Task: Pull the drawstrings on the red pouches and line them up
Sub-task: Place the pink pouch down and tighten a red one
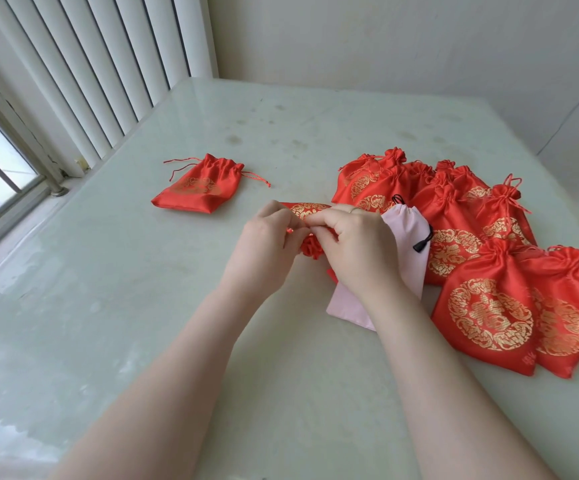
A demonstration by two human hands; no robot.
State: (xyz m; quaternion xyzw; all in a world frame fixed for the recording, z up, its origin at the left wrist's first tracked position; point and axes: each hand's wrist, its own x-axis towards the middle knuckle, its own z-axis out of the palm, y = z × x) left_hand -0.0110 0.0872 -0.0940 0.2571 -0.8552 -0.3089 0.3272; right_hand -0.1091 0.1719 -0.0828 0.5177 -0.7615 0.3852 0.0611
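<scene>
A red satin pouch with gold print (307,211) is held over the middle of the table, its gathered mouth turned toward me. My left hand (269,244) and my right hand (357,244) both pinch it near the mouth, where its red drawstring shows between the fingers. Most of the pouch is hidden behind my fingers. One red pouch (198,188) lies alone at the far left with its strings loose. A pile of several red pouches (454,216) with cinched tops spreads over the right side, the nearest one (489,313) at the front right.
A pale pink pouch with a black cord (406,233) lies under my right hand and wrist. The pale green table (142,306) meets white vertical blinds (108,64) and a window at the left and a wall at the back.
</scene>
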